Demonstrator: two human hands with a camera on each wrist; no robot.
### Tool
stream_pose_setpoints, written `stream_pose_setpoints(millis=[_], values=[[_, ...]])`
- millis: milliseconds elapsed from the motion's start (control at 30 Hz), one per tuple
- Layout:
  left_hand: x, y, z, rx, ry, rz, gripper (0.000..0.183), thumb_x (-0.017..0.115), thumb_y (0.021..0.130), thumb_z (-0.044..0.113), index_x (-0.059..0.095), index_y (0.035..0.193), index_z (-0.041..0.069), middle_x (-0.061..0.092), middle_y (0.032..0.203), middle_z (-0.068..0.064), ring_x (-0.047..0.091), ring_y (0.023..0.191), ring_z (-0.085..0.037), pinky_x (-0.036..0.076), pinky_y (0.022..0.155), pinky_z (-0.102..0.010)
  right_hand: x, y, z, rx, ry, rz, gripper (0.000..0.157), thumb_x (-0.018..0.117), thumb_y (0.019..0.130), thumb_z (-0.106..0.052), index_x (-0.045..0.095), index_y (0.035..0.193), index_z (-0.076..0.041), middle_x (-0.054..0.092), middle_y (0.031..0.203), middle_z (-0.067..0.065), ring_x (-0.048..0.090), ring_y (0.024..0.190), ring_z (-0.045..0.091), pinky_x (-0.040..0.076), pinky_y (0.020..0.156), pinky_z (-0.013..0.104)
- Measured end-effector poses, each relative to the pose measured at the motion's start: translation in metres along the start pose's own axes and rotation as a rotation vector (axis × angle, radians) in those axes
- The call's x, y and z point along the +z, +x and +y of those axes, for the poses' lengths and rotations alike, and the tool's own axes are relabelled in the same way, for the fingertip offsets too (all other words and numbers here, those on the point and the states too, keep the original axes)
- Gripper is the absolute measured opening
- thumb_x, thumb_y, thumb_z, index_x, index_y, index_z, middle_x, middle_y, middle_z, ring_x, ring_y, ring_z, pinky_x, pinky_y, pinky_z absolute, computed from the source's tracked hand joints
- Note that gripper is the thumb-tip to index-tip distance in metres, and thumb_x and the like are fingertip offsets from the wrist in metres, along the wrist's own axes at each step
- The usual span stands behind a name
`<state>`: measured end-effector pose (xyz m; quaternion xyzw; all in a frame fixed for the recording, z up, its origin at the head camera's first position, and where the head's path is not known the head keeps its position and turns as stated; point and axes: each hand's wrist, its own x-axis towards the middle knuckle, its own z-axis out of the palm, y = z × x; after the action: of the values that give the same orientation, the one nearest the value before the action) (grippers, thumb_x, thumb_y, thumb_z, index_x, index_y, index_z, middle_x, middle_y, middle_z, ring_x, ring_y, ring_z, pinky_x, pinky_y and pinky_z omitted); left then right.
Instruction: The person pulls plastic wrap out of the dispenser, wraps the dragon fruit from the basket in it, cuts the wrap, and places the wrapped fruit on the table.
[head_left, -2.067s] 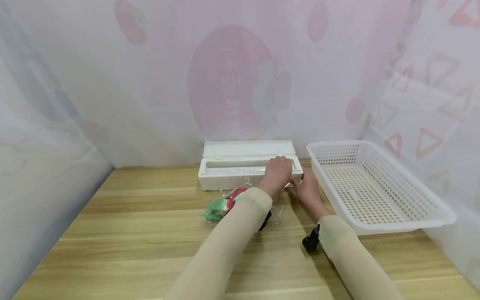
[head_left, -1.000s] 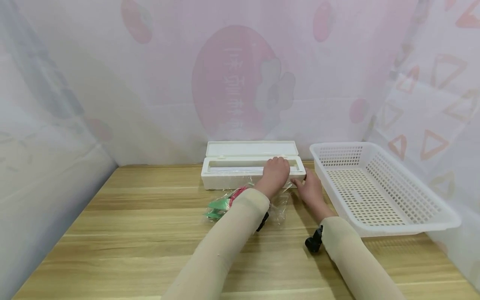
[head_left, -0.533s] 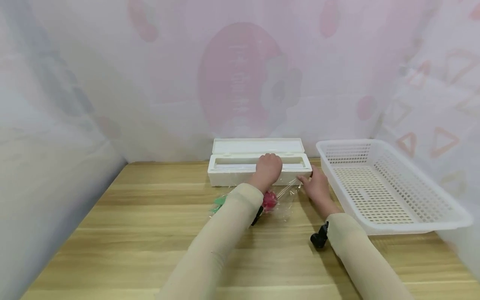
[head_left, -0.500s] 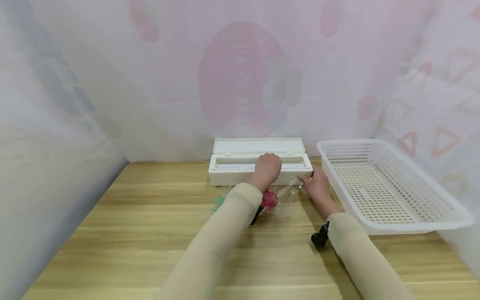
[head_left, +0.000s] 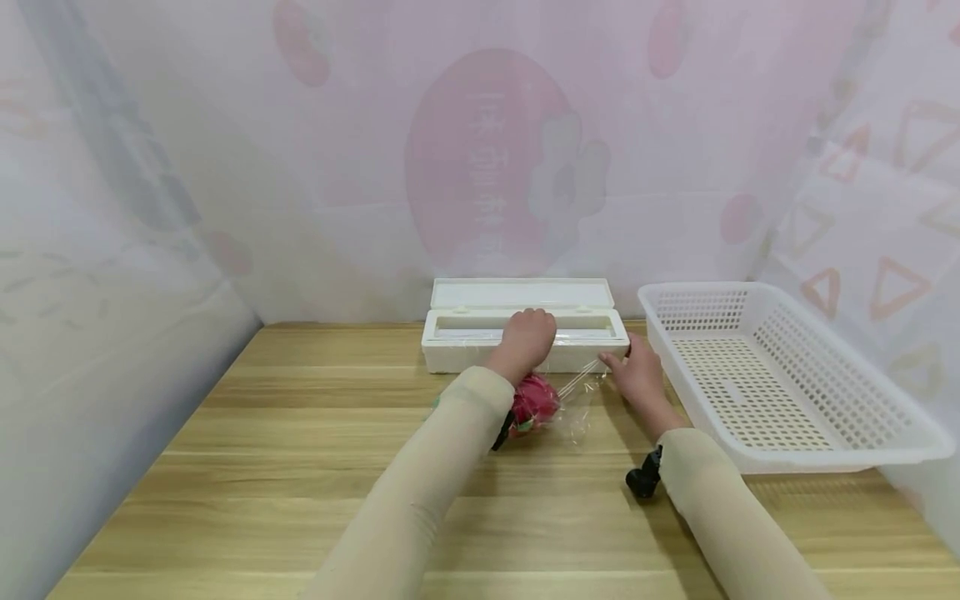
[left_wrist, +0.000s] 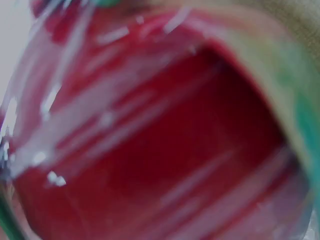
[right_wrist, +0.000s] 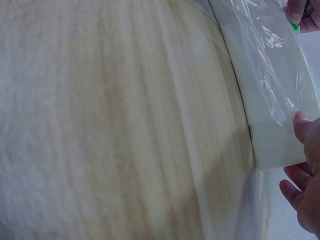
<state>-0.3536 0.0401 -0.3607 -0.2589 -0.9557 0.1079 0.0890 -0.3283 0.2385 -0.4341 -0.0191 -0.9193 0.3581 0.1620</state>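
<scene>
A white cling film dispenser (head_left: 457,358) stands by the back wall, its lid raised and a pale roll inside. Clear film (right_wrist: 272,55) hangs over its front. My left hand (head_left: 528,337) bends over the front rim, pinching a small green slide cutter (right_wrist: 296,28), as the right wrist view shows. My right hand (head_left: 636,372) grips the dispenser's right end, thumb against the front over the film's edge, fingers round the end. Beneath my left wrist lies a red dragon fruit (head_left: 536,402) with green tips under the film; its red skin (left_wrist: 165,135) fills the left wrist view.
A white perforated plastic basket (head_left: 738,454) stands on the right, just beyond my right hand. The wooden table (head_left: 247,500) extends left and forward. Patterned cloth walls (head_left: 337,167) enclose the back and sides.
My left hand has slid leftward along the dispenser's front rim. More of the dragon fruit and drawn folds of film show between my arms. My right hand keeps its grip; the view turns slightly left.
</scene>
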Motion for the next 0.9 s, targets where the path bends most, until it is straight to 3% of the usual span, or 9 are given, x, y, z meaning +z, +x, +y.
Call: stream_pose_setpoints(millis=[200, 400, 900], values=[[-0.004, 0.001, -0.013, 0.031, -0.031, -0.055, 0.015, 0.053, 0.098, 0.007, 0.066, 0.106, 0.008, 0.064, 0.103, -0.006, 0.060, 0.096, -0.022, 0.052, 0.082, -0.033, -0.005, 0.000, 0.003, 0.012, 0.004, 0.005, 0.055, 0.067, 0.094, -0.021, 0.046, 0.135, 0.007, 0.054, 0.128, 0.029, 0.050, 0.120, 0.044, 0.040, 0.099, 0.055], [0.002, 0.003, -0.023, 0.096, -0.081, -0.075, 0.012, 0.058, 0.095, 0.006, 0.064, 0.105, 0.007, 0.063, 0.102, -0.007, 0.059, 0.096, -0.022, 0.051, 0.083, -0.034, -0.005, 0.001, 0.008, 0.026, 0.012, -0.015, 0.055, 0.066, 0.095, -0.022, 0.045, 0.138, 0.005, 0.054, 0.131, 0.027, 0.049, 0.123, 0.041, 0.038, 0.102, 0.053], [0.010, -0.005, -0.042, 0.155, -0.139, -0.033, 0.015, 0.056, 0.096, 0.002, 0.066, 0.105, 0.008, 0.064, 0.105, -0.005, 0.059, 0.098, -0.020, 0.049, 0.087, -0.031, 0.000, 0.001, 0.002, 0.032, 0.045, -0.024, 0.055, 0.067, 0.094, -0.020, 0.045, 0.137, 0.006, 0.054, 0.131, 0.027, 0.049, 0.124, 0.041, 0.037, 0.103, 0.052]])
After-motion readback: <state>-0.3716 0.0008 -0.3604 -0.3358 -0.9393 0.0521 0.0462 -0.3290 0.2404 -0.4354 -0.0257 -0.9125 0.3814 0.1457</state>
